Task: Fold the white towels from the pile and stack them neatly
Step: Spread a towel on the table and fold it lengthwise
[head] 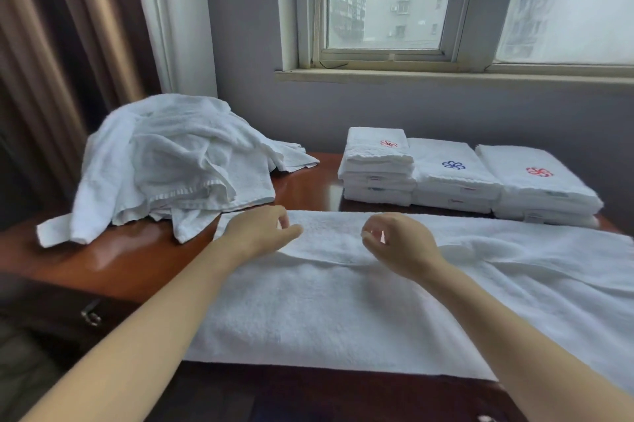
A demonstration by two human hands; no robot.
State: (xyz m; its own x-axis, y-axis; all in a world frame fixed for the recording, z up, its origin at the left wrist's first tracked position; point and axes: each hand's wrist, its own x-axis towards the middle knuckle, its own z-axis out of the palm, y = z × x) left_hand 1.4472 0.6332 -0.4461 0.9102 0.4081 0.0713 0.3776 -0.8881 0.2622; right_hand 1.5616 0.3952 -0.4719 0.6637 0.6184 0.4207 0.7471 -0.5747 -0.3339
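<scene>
A large white towel (343, 311) lies spread across the near part of the wooden table (137, 260), its far edge folded over toward me. My left hand (260, 232) and my right hand (398, 243) hover side by side over that folded edge, fingers loosely curled with nothing visibly held. A heap of unfolded white towels (171, 164) sits at the back left. Three stacks of folded towels stand at the back right: one with a small red emblem (377, 164), one with a blue emblem (453, 177), one with a larger red emblem (538, 184).
A wall with a window and sill (446, 74) is right behind the table. Brown and white curtains (85, 44) hang at the left. A drawer handle (91, 317) shows on the table's left front. Bare wood shows between the heap and the stacks.
</scene>
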